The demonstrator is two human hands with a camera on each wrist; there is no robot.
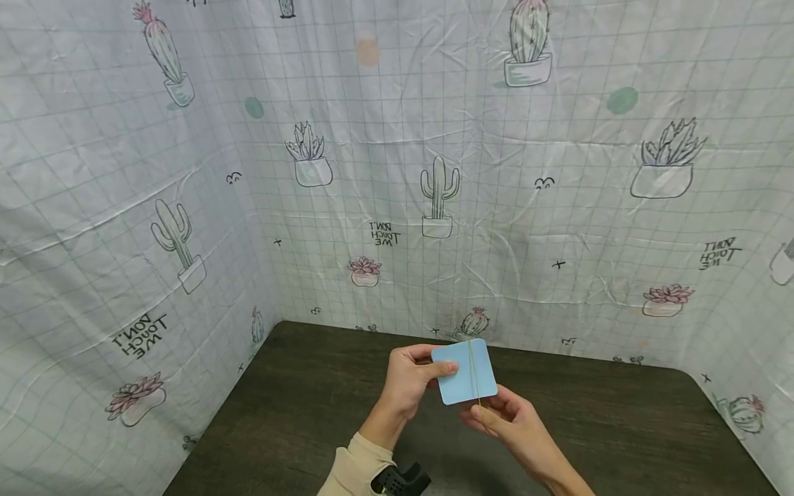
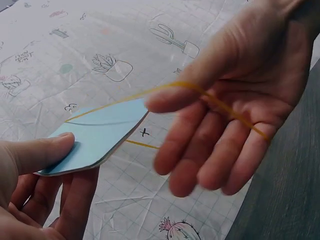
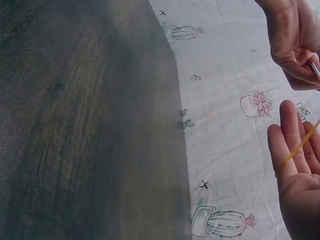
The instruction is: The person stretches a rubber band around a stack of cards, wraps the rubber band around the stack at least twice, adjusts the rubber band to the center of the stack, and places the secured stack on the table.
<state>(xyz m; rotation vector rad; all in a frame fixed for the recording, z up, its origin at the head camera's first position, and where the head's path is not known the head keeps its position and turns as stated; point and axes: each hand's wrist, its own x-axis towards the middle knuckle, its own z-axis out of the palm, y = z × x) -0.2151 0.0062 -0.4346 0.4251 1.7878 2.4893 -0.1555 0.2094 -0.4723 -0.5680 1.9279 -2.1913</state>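
Three sides of white gridded cloth (image 1: 384,103) enclose the scene, printed with potted cacti, succulents, dots and reversed lettering. Dark wood-look tabletop (image 1: 298,413) below, its far edge meeting the cloth. Pale beige sleeve (image 1: 353,468) on the person's left arm, entering over the near edge of the tabletop; black wrist strap (image 1: 403,479) around it. Left hand (image 1: 403,382) gripping, thumb flat on the upper face of a blue card (image 1: 455,386), fingers beneath. Right hand (image 1: 511,420) at the card's near side, palm open, fingers fairly straight and slightly bent, not clenched. Card square, corners rounded, thin layered edge visible from the left wrist; held tilted above the tabletop, seen against its far edge, right of that edge's middle. Smallest item: a thin yellow band (image 2: 220,104), two strands crossing the card's blue face. From the card it stretches taut over the right thumb and on to the little finger; another strand runs from the card's underside behind the right fingers.
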